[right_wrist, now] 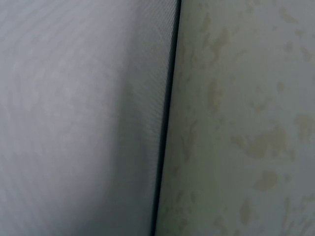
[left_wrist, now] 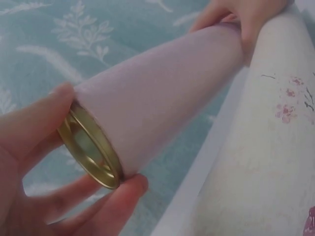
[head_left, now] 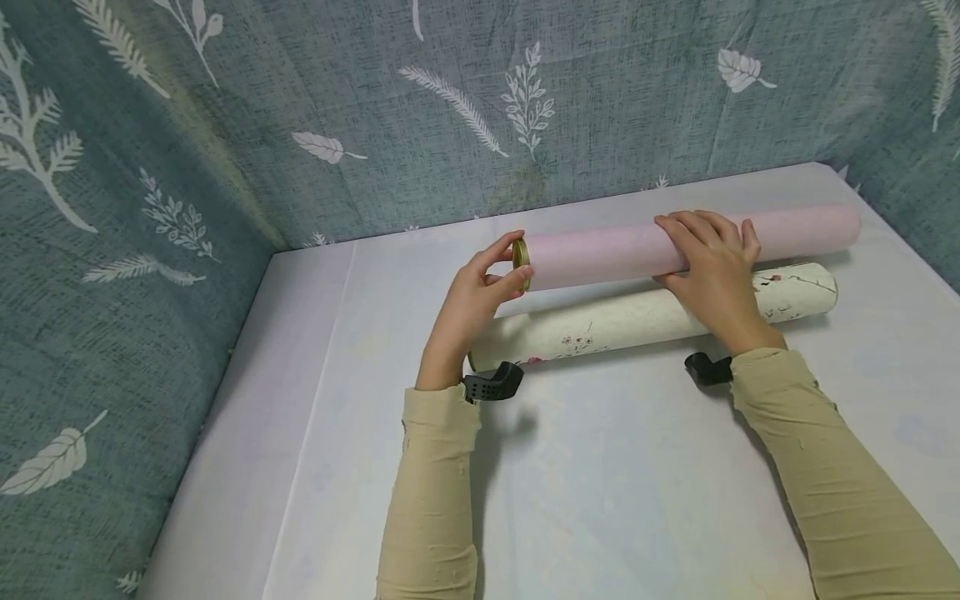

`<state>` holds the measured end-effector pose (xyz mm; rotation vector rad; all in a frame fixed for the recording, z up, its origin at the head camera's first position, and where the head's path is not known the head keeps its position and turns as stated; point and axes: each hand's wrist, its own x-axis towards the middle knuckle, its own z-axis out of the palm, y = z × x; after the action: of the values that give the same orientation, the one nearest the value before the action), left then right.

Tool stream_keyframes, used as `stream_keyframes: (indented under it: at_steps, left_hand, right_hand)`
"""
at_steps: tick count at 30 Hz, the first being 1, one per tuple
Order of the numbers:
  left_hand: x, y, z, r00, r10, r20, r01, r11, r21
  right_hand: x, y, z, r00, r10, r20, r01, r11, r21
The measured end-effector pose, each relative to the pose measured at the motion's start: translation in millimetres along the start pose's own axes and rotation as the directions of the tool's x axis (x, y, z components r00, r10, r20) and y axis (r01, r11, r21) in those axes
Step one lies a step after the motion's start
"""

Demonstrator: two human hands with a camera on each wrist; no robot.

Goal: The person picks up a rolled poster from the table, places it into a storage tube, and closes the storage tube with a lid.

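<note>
A long pink tube (head_left: 600, 254) with a gold metal rim (left_wrist: 91, 142) at its left end lies across the far part of the table, tilted slightly up to the right. My left hand (head_left: 480, 287) holds that rimmed end, thumb and fingers spread round the rim. Farther along, my right hand (head_left: 716, 267) grips the tube from above, fingers over its far side and thumb on the near side. Nearer to me lies a cream tube (head_left: 622, 327) with a printed blossom pattern, partly covered by my right hand and wrist. In the right wrist view, only the cream tube's surface (right_wrist: 241, 118) and white cloth show.
White cloth covers the table (head_left: 585, 483). Green-blue curtains (head_left: 420, 125) with white leaf prints stand along its back and left sides. A black wrist device (head_left: 493, 383) sits on my left wrist, just in front of the cream tube's left end.
</note>
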<state>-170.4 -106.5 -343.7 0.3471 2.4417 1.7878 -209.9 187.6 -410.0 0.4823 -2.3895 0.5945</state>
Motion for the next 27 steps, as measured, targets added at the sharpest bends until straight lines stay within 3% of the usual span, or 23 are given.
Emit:
stream_keyframes:
  at_steps: [27]
  left_hand:
    - [-2.2, 3.1, 4.5, 0.999, -0.007, -0.033, 0.009, 0.997, 0.071]
  right_hand:
    - [1.2, 2.3, 1.4, 1.0, 0.016, -0.019, -0.016, 1.0, 0.008]
